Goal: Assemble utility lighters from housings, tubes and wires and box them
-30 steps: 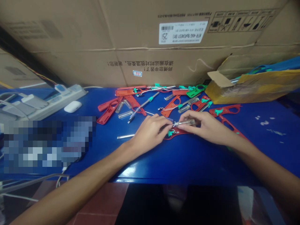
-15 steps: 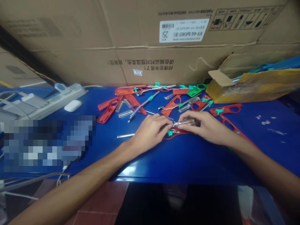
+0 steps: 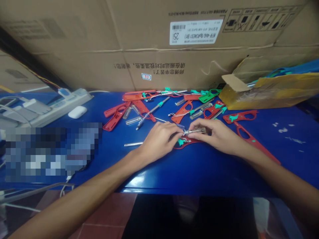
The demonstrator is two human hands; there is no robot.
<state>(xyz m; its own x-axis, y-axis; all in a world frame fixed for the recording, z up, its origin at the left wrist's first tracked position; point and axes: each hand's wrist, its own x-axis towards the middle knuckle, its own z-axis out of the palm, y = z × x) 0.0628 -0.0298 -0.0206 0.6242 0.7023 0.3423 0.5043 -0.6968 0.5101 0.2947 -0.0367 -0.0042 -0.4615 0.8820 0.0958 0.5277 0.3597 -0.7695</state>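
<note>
While gripping a clear tube [image 3: 199, 130] in the right hand [image 3: 220, 135] over a red frame [image 3: 194, 140], note the left hand [image 3: 160, 137] pinched at the narrow end, too hidden to tell the exact hold. Compare with one second ago: nearly unchanged, suggesting fine handling unfinished. Beyond, see loose tubes [image 3: 133, 120], open carton [image 3: 274, 96].

Clear tube [image 3: 199, 130] over blue table [image 3: 199, 174]
I see the right hand [image 3: 216, 134] grip it, left hand [image 3: 161, 137] at its end.
</note>
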